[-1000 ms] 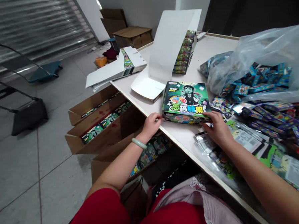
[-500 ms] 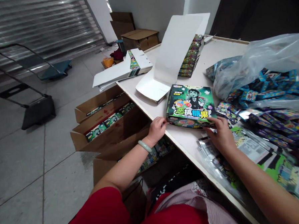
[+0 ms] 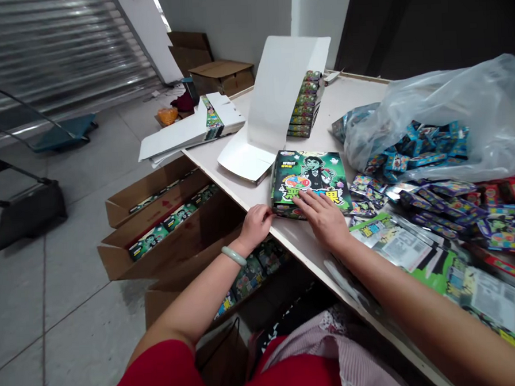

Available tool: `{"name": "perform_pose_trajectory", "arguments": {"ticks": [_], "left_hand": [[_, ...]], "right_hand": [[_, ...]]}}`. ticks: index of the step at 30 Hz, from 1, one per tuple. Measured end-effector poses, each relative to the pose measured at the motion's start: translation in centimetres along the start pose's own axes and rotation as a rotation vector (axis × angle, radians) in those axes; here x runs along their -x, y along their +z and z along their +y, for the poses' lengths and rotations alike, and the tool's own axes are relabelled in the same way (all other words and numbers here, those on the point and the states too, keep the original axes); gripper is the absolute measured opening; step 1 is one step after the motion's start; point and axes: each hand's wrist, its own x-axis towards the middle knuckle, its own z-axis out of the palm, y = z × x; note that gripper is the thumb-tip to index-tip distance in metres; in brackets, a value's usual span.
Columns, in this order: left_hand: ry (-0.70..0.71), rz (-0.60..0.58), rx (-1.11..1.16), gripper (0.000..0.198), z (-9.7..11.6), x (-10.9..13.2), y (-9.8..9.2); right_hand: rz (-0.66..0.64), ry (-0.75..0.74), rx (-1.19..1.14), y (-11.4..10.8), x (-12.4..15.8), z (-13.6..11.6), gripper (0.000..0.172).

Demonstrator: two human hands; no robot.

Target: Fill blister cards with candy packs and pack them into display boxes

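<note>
- Resting spread and flat, right-hand fingers (image 3: 312, 204) lie on the green candy box (image 3: 308, 170), nearer its middle; curled left-hand fingers (image 3: 267, 214) meet its near-left corner, grip unclear.
- Box: at the bench (image 3: 213, 166) edge, long axis left-right in view.
- Beyond: white carton blank (image 3: 274, 100), clear plastic bag (image 3: 430, 115).

head-worn view, facing forward and down, close above left hand (image 3: 255, 227), right hand (image 3: 323, 218)

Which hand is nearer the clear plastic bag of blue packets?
Right: the right hand lies on the green candy box, closer to the clear plastic bag. The left hand is farther away, at the box's opposite edge.
</note>
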Motion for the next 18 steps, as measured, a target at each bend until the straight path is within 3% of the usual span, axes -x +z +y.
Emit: {"name": "perform_pose_trajectory", "arguments": {"ticks": [5,11,18], "left_hand": [[-0.005,-0.039,0.026,0.011,-0.3,-0.4,-0.2],[0.01,-0.03,0.018,0.015,0.1,-0.6,-0.5],[0.038,-0.023,0.016,0.015,-0.1,-0.4,-0.1]], "right_hand": [[0.033,0.015,-0.028,0.2,0.2,0.3,0.037],[0.052,0.01,-0.121,-0.9,-2.0,-1.1,0.038],[0.054,0.003,-0.12,1.0,-3.5,-2.2,0.034]]}}
